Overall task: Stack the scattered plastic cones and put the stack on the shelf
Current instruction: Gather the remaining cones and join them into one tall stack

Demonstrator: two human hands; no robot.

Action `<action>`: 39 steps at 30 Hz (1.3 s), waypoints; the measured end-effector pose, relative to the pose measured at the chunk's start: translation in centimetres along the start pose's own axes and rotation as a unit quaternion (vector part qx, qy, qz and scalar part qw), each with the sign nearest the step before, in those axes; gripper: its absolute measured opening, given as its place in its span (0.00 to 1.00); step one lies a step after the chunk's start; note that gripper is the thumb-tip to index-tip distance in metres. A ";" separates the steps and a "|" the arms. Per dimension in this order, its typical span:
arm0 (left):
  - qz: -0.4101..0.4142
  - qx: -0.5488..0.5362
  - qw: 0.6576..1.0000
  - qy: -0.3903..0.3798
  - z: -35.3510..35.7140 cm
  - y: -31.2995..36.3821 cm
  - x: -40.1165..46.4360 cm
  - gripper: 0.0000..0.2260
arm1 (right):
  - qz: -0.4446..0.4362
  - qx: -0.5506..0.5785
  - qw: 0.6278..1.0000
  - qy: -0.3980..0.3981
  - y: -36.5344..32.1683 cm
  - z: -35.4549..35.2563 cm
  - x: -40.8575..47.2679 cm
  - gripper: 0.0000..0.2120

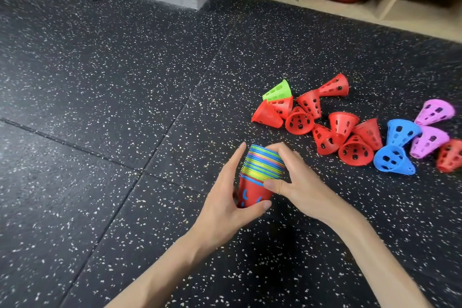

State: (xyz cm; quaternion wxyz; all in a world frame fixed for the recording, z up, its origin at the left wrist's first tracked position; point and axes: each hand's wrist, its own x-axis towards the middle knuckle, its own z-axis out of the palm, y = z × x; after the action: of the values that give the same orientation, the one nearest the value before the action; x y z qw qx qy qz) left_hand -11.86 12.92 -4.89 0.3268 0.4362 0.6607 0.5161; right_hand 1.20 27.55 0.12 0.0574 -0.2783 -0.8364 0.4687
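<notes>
I see a stack [262, 172] banded in green, blue, pink and yellow rims above a red cone with blue showing through its slots. Loose cones: mostly red [355, 151], one green [278, 90], two blue [393, 159], two pink [435, 111]. The floor [100, 82] is black, speckled white.
</notes>
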 end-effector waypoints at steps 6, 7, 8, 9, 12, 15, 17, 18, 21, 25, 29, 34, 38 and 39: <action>0.004 -0.001 0.999 -0.041 1.1 -0.2 1.2 0.46 | -0.001 0.033 0.999 -0.015 1.2 -0.9 -0.1 0.13; 0.002 -0.008 0.999 -0.036 1.5 -0.3 1.2 0.46 | 0.004 0.047 0.999 -0.008 1.4 -1.1 -0.1 0.12; -0.001 -0.020 0.999 -0.032 1.9 -0.6 1.2 0.45 | 0.008 0.066 0.998 0.008 1.5 -1.4 -0.1 0.11; -0.007 -0.034 0.999 -0.028 2.4 -0.9 1.2 0.45 | 0.012 0.084 0.996 0.037 1.5 -1.6 -0.3 0.11; -0.026 -0.086 0.996 -0.024 3.9 -2.0 0.7 0.46 | 0.058 0.096 0.971 0.211 2.1 -2.9 -1.0 0.12; -0.038 -0.109 0.993 -0.026 5.0 -2.7 0.1 0.46 | 0.157 0.149 0.900 0.378 4.6 -4.6 -1.5 0.12; -0.041 -0.111 0.993 -0.029 5.5 -2.9 0.0 0.46 | 0.212 0.161 0.867 0.422 6.5 -5.9 -1.6 0.16; -0.042 -0.113 0.992 -0.031 5.7 -3.0 0.0 0.46 | 0.231 0.165 0.859 0.426 7.2 -6.6 -1.6 0.19; -0.047 -0.126 0.990 -0.030 5.8 -3.6 0.1 0.46 | 0.264 0.191 0.851 0.412 9.0 -8.2 -1.0 0.25; -0.044 -0.141 0.989 0.001 5.7 -4.2 -0.2 0.45 | 0.303 0.208 0.834 0.412 10.5 -9.8 0.2 0.24; -0.031 -0.129 0.991 0.010 5.9 -4.0 -0.7 0.46 | 0.314 0.196 0.804 0.464 12.1 -10.1 0.8 0.16; -0.030 -0.132 0.991 0.016 5.8 -4.2 -0.8 0.46 | 0.346 0.172 0.738 0.554 12.6 -11.2 1.1 0.09; -0.036 -0.131 0.991 0.011 5.7 -3.9 -1.0 0.47 | 0.331 0.100 0.739 0.578 11.3 -13.5 1.1 0.12; -0.036 -0.133 0.990 0.015 5.7 -3.9 -1.0 0.47 | 0.318 0.086 0.743 0.583 10.8 -14.4 1.2 0.12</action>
State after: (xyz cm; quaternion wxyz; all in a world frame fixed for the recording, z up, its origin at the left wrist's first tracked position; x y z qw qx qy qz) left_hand -7.39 13.95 -10.08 0.3906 0.3573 0.6064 0.5934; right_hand 9.76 43.42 -0.87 0.4051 -0.7407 -0.4591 0.2764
